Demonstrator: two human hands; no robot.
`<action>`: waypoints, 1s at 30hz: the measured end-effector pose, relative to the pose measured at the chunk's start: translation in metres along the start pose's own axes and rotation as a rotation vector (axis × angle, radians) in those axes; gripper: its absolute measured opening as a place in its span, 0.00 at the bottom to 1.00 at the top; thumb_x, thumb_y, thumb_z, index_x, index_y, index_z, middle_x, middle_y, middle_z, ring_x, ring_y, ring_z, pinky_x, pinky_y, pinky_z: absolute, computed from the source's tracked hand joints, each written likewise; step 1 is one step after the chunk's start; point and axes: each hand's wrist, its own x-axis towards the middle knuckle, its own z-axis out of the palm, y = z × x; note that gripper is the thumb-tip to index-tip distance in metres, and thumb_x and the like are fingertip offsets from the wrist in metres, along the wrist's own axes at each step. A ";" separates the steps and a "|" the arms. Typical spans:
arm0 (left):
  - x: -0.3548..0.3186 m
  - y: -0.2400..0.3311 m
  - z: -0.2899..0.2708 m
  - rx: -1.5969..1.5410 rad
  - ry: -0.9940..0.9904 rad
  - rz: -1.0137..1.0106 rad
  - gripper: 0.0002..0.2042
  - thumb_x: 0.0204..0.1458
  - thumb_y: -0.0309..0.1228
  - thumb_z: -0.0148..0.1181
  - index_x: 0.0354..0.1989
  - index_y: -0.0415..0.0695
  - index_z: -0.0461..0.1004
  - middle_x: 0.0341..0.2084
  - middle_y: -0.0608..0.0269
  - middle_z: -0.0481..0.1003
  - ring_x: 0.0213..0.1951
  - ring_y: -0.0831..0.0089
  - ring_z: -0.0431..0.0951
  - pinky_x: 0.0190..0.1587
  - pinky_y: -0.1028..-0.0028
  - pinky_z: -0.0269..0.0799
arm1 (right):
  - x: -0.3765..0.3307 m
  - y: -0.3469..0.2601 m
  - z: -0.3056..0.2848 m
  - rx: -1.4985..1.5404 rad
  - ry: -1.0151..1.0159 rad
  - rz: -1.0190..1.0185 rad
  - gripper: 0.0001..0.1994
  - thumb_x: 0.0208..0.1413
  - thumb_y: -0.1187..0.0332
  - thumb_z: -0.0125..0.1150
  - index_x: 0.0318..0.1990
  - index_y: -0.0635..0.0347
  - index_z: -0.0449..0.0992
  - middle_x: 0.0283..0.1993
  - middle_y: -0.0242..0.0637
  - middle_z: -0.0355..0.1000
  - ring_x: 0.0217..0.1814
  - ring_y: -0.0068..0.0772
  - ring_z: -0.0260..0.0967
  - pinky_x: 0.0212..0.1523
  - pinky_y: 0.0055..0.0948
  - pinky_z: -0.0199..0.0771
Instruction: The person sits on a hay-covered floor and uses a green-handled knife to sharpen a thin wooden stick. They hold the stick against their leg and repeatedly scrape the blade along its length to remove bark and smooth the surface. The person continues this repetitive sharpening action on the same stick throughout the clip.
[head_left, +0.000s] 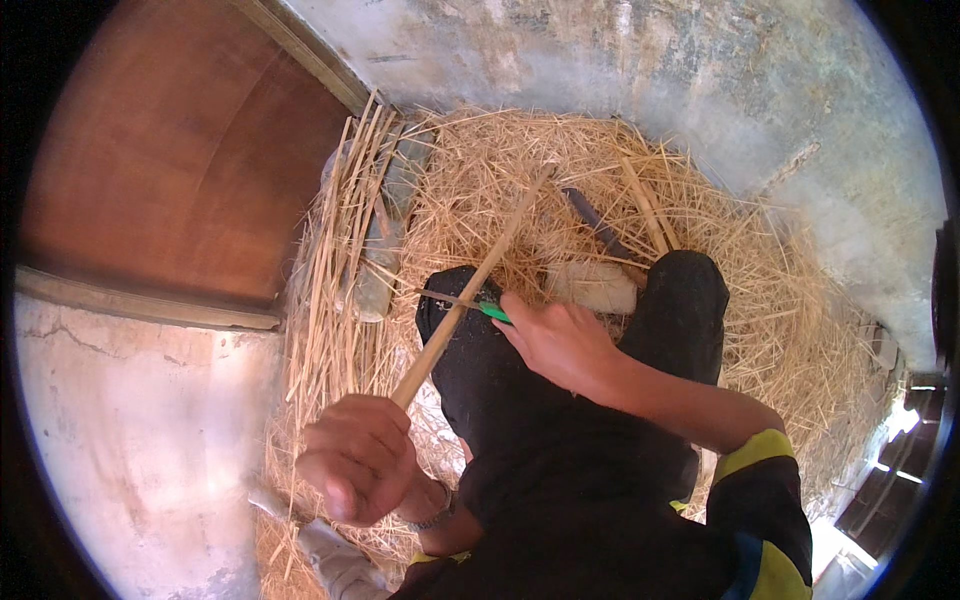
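My left hand (362,458) is closed round the lower end of a long, pale bamboo strip (493,253), which slants up and away to the right across my knee. In my right hand (562,340) is a knife (493,312) with a green handle, gripped in closed fingers. Its thin blade points left and crosses the strip at about the middle, over my dark trouser leg. Whether the edge bites into the strip I cannot tell.
Wood shavings (500,140) cover the floor around me. A bundle of thin split strips (335,270) lies to the left, by a brown door panel (190,160). Beyond my knees are a dark long blade-like piece (592,222), a pale block (592,287) and two thicker strips (648,205). A stained wall (700,80) stands behind.
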 end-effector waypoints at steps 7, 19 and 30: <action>-0.010 0.002 -0.004 -0.026 -0.081 -0.003 0.23 0.55 0.34 0.50 0.09 0.49 0.51 0.01 0.69 0.55 0.03 0.76 0.56 0.08 0.74 0.53 | -0.001 0.094 0.056 -0.098 0.097 0.153 0.11 0.60 0.62 0.53 0.40 0.61 0.65 0.15 0.47 0.67 0.17 0.56 0.69 0.18 0.49 0.69; -0.006 0.003 -0.005 -0.002 -0.072 -0.025 0.23 0.55 0.35 0.50 0.09 0.49 0.51 0.01 0.69 0.54 0.04 0.77 0.53 0.09 0.75 0.51 | 0.005 0.010 0.012 -0.028 0.078 -0.083 0.11 0.59 0.64 0.55 0.36 0.61 0.64 0.17 0.49 0.69 0.22 0.55 0.72 0.20 0.48 0.71; -0.010 0.010 0.018 -0.035 -0.109 -0.054 0.25 0.53 0.37 0.56 0.07 0.46 0.54 0.02 0.68 0.56 0.04 0.75 0.53 0.10 0.73 0.52 | -0.018 0.025 0.025 0.003 0.113 -0.003 0.14 0.62 0.60 0.49 0.42 0.64 0.68 0.16 0.46 0.69 0.18 0.53 0.70 0.20 0.46 0.71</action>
